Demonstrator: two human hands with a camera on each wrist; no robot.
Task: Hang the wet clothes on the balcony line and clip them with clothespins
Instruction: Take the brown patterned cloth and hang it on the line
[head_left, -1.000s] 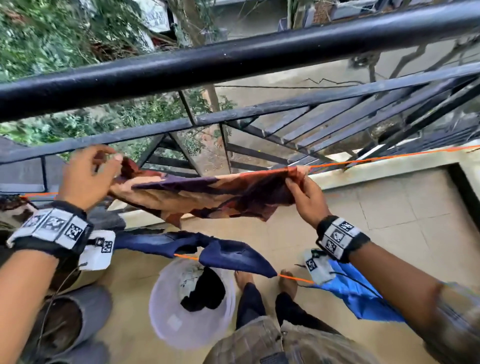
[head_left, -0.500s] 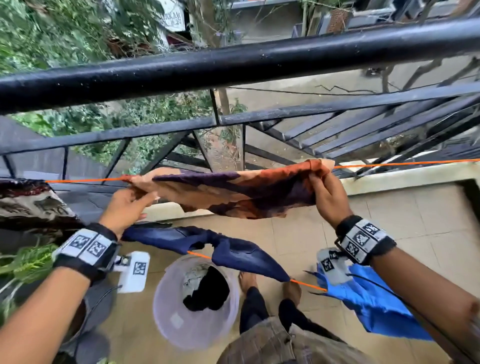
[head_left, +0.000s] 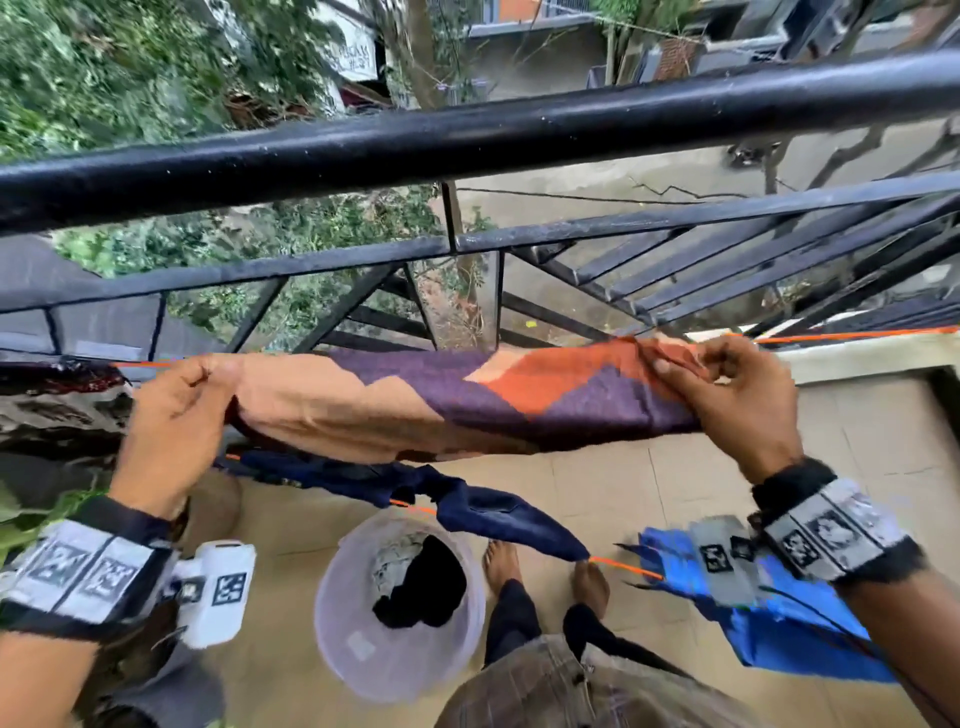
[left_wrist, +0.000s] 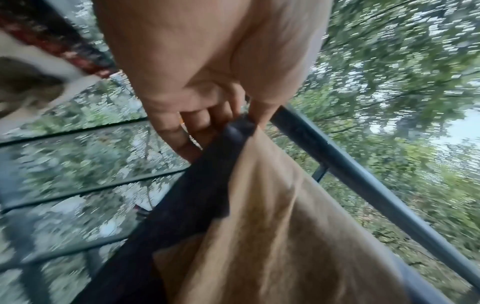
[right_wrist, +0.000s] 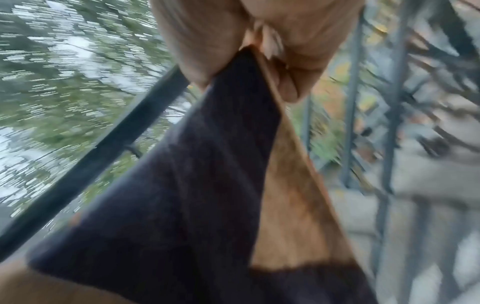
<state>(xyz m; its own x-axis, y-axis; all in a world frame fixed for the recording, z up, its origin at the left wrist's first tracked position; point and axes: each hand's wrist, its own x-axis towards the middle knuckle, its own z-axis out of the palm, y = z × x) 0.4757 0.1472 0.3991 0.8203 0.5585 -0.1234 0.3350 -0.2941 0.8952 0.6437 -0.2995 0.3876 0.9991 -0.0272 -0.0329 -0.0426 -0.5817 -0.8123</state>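
Black railing (head_left: 467, 140) probably beyond cloth (head_left: 415, 400).

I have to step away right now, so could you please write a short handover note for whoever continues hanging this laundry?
Left hand pinches the left end of the patterned cloth; right hand pinches its right end. The cloth is spread along the upper orange line.
Done: dark blue garment and bright blue garment are draped on the lower line.
Left: no clothespin is visible on the cloth, so clip it; dark clothes remain in the bucket.
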